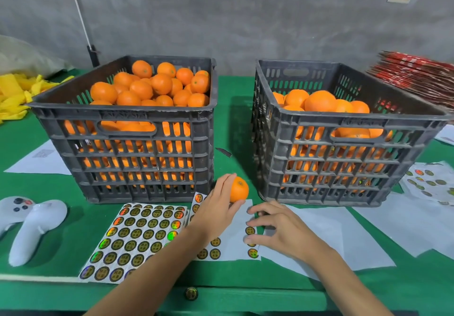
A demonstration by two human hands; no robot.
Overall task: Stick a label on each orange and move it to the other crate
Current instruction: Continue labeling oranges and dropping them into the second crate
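My left hand (218,205) grips one orange (239,189) just above the table, in the gap between the two dark crates. My right hand (277,227) hovers with fingers spread over a nearly used label sheet (235,239), fingertips close to a round gold label (249,230). A full sheet of round holographic labels (137,237) lies to the left of that. The left crate (127,143) is heaped with oranges. The right crate (339,153) holds oranges to a lower level.
Two white game controllers (32,224) lie at the front left. Yellow bags (17,92) sit far left, a red stack of flat packaging (417,74) far right. Blank backing sheets (368,229) and another label sheet (430,180) cover the green table on the right.
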